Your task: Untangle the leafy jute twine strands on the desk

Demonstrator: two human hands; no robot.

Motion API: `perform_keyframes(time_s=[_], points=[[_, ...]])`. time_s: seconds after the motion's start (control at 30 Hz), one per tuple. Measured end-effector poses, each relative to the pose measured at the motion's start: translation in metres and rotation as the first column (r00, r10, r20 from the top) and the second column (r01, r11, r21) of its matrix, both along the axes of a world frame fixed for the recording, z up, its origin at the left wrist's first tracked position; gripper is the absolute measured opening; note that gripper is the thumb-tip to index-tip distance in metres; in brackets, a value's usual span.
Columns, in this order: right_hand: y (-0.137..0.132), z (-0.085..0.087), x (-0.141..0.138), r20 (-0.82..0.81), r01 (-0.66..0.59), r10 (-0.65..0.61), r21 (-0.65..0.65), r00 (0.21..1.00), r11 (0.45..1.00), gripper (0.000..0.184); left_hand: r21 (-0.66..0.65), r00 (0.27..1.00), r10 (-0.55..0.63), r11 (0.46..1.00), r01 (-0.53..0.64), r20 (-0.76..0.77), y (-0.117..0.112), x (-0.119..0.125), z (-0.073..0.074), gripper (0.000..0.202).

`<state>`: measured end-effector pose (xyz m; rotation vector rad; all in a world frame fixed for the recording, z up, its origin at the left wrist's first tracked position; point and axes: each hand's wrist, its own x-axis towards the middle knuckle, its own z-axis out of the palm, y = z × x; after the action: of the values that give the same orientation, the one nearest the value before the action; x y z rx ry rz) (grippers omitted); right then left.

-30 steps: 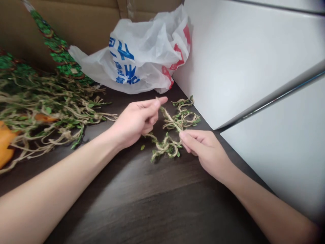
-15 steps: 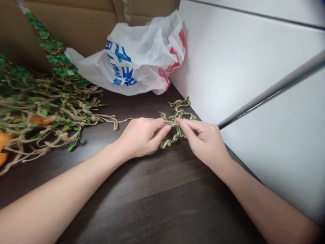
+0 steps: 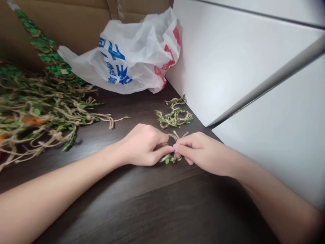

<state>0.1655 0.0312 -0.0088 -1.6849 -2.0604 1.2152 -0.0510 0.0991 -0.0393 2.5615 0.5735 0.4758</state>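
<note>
Between my two hands is a small loop of leafy jute twine (image 3: 169,158), with frayed twine ends sticking up behind the fingers. My left hand (image 3: 147,145) pinches it from the left, thumb and forefinger closed. From the right, my right hand (image 3: 196,149) pinches the same twine, its fingertips meeting the left thumb tip. The fingers hide the exact spot where the strands cross. Just beyond my hands lie other twisted loops of leafy twine (image 3: 174,117) on the dark wood-grain surface (image 3: 162,210).
At the left is a large tangled heap of leafy twine strands (image 3: 50,112) with an orange thing (image 3: 34,120) among them. A green tinsel cone (image 3: 48,51) and a crumpled white plastic bag (image 3: 137,51) stand before cardboard (image 3: 76,17). White panels (image 3: 228,61) border the right.
Both hands have drawn nearer to me with the small twine loop, away from the other loops, which now show fully behind them. The view has shifted slightly.
</note>
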Motion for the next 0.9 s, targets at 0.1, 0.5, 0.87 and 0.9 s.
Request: perform_keyframes(time_s=[0.1,0.5,0.87,0.9], points=[[-0.006,-0.001,-0.003,0.023,0.028,-0.030,0.056,0.999,0.998,0.040,-0.021,0.997,-0.028,0.999,0.029,0.068,0.001,0.000,-0.001,0.043],[-0.012,-0.014,0.013,-0.163,-0.047,0.143,0.485,0.976,0.873,0.007,-0.918,0.930,0.182,0.301,0.257,0.320,-0.052,0.006,0.025,0.051],[-0.023,-0.007,0.014,-0.825,0.027,-0.371,-0.398,0.426,0.917,0.064,-0.948,0.953,0.203,0.272,0.167,0.226,-0.020,0.002,0.018,0.052],[-0.024,-0.006,0.010,-0.837,0.042,-0.407,-0.422,0.366,0.905,0.062,-0.949,0.958,0.194,0.273,0.156,0.213,-0.022,0.002,0.018,0.050]])
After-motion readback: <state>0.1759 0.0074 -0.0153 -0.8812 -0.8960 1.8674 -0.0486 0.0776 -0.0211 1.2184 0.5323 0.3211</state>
